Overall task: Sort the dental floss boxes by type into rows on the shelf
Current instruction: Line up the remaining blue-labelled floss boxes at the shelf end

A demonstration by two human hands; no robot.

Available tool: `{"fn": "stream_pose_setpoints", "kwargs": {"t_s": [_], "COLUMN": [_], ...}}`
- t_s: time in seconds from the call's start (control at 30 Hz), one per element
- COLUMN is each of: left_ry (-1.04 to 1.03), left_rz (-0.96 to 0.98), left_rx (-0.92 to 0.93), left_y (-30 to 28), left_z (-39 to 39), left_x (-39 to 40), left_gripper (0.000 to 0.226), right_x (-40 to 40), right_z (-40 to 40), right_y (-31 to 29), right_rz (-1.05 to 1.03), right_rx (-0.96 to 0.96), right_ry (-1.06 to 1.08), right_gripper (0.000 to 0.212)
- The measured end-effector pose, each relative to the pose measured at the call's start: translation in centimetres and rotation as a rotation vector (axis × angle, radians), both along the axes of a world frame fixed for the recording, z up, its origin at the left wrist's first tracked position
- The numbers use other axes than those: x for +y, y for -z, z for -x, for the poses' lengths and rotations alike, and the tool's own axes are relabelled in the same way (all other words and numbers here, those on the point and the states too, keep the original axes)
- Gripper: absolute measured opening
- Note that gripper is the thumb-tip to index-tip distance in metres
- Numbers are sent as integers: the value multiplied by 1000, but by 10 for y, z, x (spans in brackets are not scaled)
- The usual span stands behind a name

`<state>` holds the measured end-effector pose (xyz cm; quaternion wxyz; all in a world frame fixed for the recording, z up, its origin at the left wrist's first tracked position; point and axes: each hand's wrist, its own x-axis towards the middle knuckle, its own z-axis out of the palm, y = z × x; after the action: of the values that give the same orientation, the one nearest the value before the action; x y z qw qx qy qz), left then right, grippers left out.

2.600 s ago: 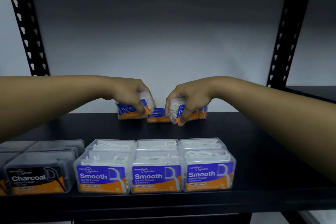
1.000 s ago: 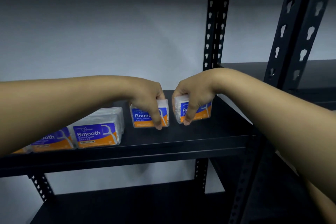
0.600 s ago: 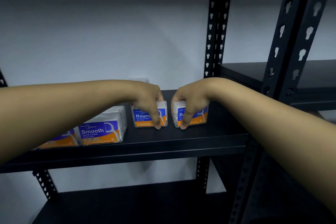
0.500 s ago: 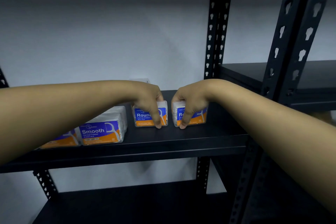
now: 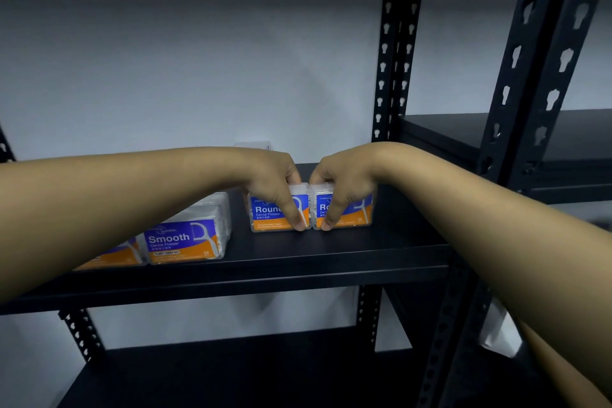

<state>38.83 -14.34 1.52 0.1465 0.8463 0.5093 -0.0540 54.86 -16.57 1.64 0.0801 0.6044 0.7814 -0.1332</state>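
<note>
Two Round floss boxes stand side by side on the black shelf [image 5: 331, 252], their near edges touching or very nearly so, and I have one in each hand. My left hand [image 5: 275, 175] comes down over the top of the left Round box [image 5: 268, 214], thumb curled down its front label and the other fingers hidden behind it, so it grips that box. My right hand [image 5: 344, 179] does the same on the right Round box [image 5: 351, 212], thumb down the front near its left edge. Both boxes sit upright on the shelf with their blue and orange labels facing me, toward the right end of the board. To their left, apart from them, a Smooth box [image 5: 185, 238] stands at the front edge with more clear boxes lined up behind it, and another orange-labelled box [image 5: 112, 255] beside it is mostly hidden by my left forearm. Behind my left hand, against the wall, the top of one more clear box [image 5: 253, 145] peeks out; I cannot read its type.
</note>
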Motion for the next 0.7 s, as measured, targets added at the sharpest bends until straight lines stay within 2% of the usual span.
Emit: {"fn": "stream_pose_setpoints", "kwargs": {"t_s": [0.17,0.33,0.7], "left_ry": [0,6,45], "left_rz": [7,32,63], "left_rx": [-4,-2,44], "left_y": [1,0,-9], "left_z": [0,0,4], "left_x": [1,3,3], "left_gripper": [34,35,46], "right_x": [2,4,2], "right_z": [1,2,5], "right_y": [-1,-2,-11], "right_rz": [25,31,74], "right_rx": [-17,-19,-33], "right_ry": [1,-2,64], "right_gripper": [47,36,38]}}
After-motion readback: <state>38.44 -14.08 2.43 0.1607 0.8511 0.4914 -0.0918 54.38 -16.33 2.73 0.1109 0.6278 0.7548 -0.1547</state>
